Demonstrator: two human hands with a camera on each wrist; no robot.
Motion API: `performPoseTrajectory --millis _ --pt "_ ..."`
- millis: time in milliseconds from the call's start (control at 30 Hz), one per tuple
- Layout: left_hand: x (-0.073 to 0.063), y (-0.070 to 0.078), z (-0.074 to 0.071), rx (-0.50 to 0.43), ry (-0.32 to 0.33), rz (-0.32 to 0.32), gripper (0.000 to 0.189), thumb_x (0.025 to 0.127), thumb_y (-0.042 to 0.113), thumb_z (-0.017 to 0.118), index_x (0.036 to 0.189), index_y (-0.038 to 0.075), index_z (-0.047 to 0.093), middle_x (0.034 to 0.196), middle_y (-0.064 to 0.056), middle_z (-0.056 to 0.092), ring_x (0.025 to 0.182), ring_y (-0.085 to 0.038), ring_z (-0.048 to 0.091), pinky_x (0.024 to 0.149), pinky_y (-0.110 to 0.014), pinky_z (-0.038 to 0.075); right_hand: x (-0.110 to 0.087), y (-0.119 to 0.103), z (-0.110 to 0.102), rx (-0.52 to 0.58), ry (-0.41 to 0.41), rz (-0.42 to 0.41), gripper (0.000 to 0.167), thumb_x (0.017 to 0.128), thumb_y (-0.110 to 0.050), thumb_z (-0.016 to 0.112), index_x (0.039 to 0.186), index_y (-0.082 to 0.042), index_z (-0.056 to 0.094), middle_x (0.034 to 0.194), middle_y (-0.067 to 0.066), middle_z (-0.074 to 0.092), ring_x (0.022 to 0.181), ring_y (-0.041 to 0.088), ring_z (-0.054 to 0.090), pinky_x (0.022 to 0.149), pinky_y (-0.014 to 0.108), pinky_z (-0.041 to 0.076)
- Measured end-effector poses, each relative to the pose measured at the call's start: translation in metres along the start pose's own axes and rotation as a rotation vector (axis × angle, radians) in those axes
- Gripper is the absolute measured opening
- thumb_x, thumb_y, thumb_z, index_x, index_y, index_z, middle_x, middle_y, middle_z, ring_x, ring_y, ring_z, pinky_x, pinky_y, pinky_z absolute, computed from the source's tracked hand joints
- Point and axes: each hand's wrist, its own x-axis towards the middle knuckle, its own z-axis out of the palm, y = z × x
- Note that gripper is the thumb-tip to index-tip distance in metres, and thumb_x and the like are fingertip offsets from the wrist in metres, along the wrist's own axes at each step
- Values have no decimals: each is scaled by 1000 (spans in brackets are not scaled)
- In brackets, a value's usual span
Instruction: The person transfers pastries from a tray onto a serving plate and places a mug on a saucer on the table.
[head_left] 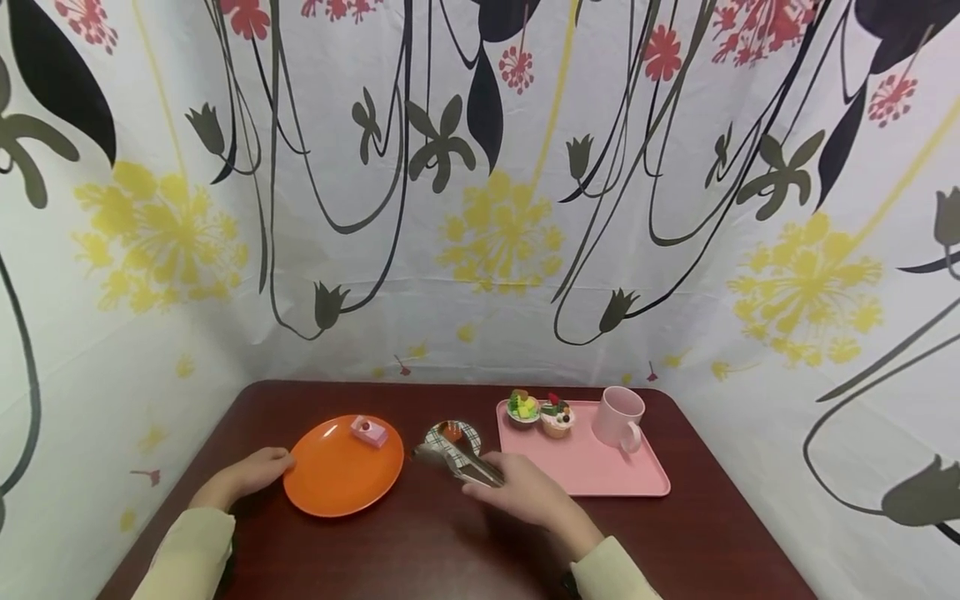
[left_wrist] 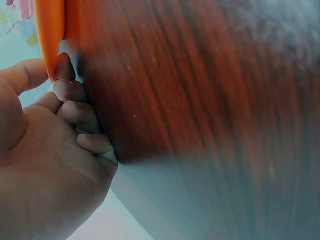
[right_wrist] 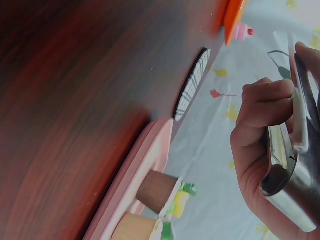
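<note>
Left hand at the orange plate's left rim: thumb and index pinch the edge, remaining fingers curled. Right hand: forearm slants in from lower right, fingers wrapped around metal tongs, ends aimed forward-left. Tongs overlap the plaid dish in head view; contact, can't tell. Pink cake slice sits on plate's far right.

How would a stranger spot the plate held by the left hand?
Start at the dark reddish-brown table and go to its left side in the head view. There the left hand grips the round plate, which carries a pink cake slice; its solid orange sets it apart from the pink tray.
</note>
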Motion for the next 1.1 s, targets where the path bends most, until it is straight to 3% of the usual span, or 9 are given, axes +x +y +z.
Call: performPoseTrajectory --millis 67,267,300,333,433,800,1100 --pt "-2 -2 -1 7 -10 24 29 108 33 48 90 11 56 82 -4 52 75 -20 49 69 -32 36 -4 4 -1 0 11 10 56 94 -60 74 121 -10 74 86 -11 69 72 5 62 67 27 52" --pt "1 -2 1 -18 0 -14 28 106 33 51 89 12 58 81 -3 54 75 -20 51 71 -31 38 -18 20 -7 -35 70 74 56 95 -63 72 120 -12 73 82 -11 65 70 6 59 65 27 48" --pt "2 -2 2 -25 4 -44 27 105 34 52 89 13 59 82 -2 54 76 -19 52 72 -30 39 -21 22 -8 -36 77 80 55 95 -62 72 119 -12 72 82 -11 64 71 6 59 66 27 48" --pt "3 -4 1 -16 1 -20 28 106 33 51 89 12 58 82 -3 54 76 -20 51 71 -31 38 -23 24 -10 -35 81 84 55 96 -62 72 119 -12 72 82 -10 64 71 6 58 66 27 48" --pt "4 -5 1 -24 5 -27 27 105 33 53 90 12 58 82 -3 54 76 -19 51 71 -31 38 -29 29 -13 -31 91 92 55 96 -60 73 120 -10 72 84 -9 64 74 7 59 68 27 47" --pt "6 -6 7 -40 63 -40 26 99 30 56 87 7 60 80 -6 56 76 -23 52 72 -35 40 -49 48 -23 -44 161 155 54 95 -60 74 119 -11 70 87 -7 64 77 9 58 70 27 46" --pt "5 -4 1 -34 -3 9 25 104 30 51 88 12 58 81 -2 55 75 -19 52 69 -31 39 -67 67 -37 -12 230 275 45 94 -56 77 107 -15 66 81 -3 57 75 12 54 68 29 43"
